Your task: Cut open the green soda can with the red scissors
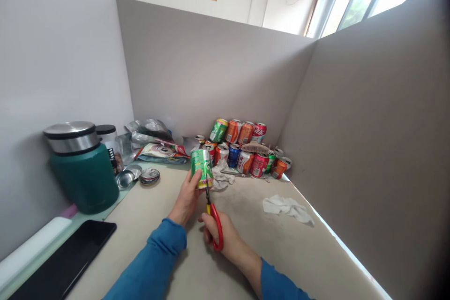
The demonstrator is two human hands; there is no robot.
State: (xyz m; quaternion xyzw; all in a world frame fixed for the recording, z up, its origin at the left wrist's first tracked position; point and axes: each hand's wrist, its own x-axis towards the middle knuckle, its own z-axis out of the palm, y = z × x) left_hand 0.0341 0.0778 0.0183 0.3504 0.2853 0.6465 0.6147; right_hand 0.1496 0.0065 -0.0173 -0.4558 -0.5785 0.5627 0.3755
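Observation:
Near the middle of the view, my left hand (188,197) is wrapped round a green drink can (199,161) with pink and yellow along its lower edge. The can is held up over the table, roughly upright. My right hand (220,229) grips a pair of scissors (217,225) with red handles and a yellow patch near the pivot. Their dark blades point upward and reach the lower right side of the can. Whether the blades cut into the metal or only lie against it, I cannot tell.
Several drink cans (245,161) are stacked at the back. Cut can ends (149,176) lie left, near a large teal flask (82,173). A black phone (66,260) rests at the front left. Crumpled tissue (288,208) lies right. Grey partitions (211,65) enclose the table.

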